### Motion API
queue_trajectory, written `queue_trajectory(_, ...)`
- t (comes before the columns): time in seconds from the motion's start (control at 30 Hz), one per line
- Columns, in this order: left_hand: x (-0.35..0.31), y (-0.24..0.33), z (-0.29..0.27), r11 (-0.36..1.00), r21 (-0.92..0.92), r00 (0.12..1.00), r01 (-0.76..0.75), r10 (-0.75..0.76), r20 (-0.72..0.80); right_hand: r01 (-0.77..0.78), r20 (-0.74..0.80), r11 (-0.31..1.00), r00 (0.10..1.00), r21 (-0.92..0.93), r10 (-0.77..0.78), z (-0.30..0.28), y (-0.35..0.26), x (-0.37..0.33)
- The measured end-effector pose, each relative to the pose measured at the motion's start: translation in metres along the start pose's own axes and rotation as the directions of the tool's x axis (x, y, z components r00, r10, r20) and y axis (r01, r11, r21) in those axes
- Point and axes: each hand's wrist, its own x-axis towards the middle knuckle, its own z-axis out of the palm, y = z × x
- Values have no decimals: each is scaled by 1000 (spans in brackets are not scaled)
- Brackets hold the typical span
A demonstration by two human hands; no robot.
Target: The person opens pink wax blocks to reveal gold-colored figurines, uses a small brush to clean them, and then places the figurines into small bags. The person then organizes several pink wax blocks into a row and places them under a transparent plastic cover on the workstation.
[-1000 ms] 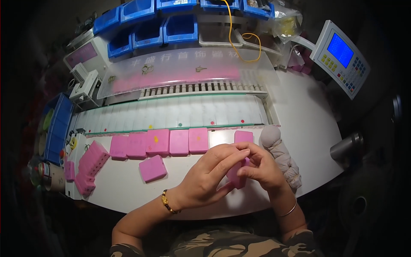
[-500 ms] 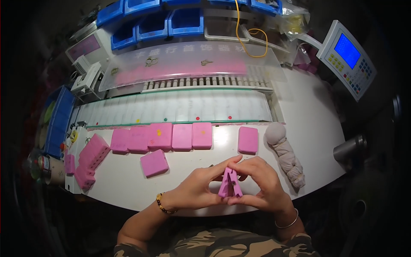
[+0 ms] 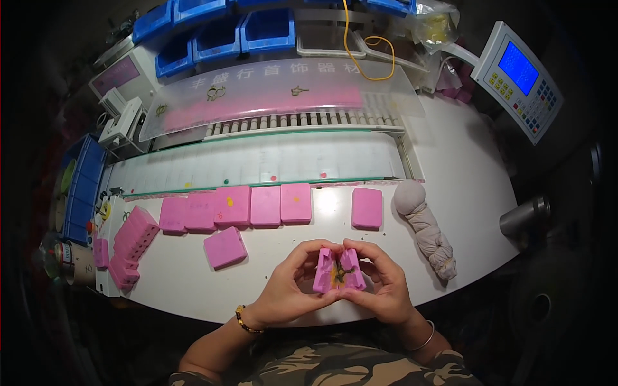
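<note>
Above the front edge of the white table, my left hand [image 3: 286,286] and my right hand [image 3: 387,283] grip a pink rubber mould [image 3: 324,269] between them. Its two halves are spread apart at the top like a V and still meet at the bottom by my thumbs. In the gap shows a small dark greenish, branching piece [image 3: 340,275], with a yellowish stain beside it. Fingers of each hand wrap round the outer side of one half. A single pink block [image 3: 367,208] lies just beyond my right hand, and another pink block [image 3: 225,248] beyond my left.
Pink blocks line up along a long white panel [image 3: 257,161]; more stand at the left [image 3: 136,233]. A twisted pale cloth bundle [image 3: 431,241] lies right. Dark green pieces [image 3: 216,93] rest on a translucent cover [image 3: 257,80]. A keypad screen [image 3: 519,80] stands far right, blue bins [image 3: 267,32] behind.
The mould's halves have been spread wider, and the dark branching piece inside now shows plainly. My fingertips at the top have drawn apart. The whole view has shifted slightly.
</note>
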Motion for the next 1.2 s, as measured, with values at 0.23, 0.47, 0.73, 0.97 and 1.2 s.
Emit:
queue_trajectory(0.23, 0, -5, 4, 998, 67, 1000, -10, 10, 3, -137, -23, 988, 990, 70, 139, 2, 3, -10)
queue_trajectory(0.47, 0, -10, 5, 980, 175, 994, -94, 103, -47, -142, -78, 980, 985, 140, 154, 7, 4, -11)
queue_trajectory(0.73, 4, -24, 2, 986, -115, 987, -118, 103, -125, -103, -163, 972, 977, 210, 139, 17, -5, 6)
queue_trajectory(0.97, 13, -17, 2, 919, -372, 988, -130, 87, -130, -13, -234, 964, 969, 267, 77, 15, 1, 14)
queue_trajectory(1.2, 15, -20, 7, 935, -268, 963, -231, 181, -200, 9, -323, 876, 931, 482, 168, 21, 1, 22)
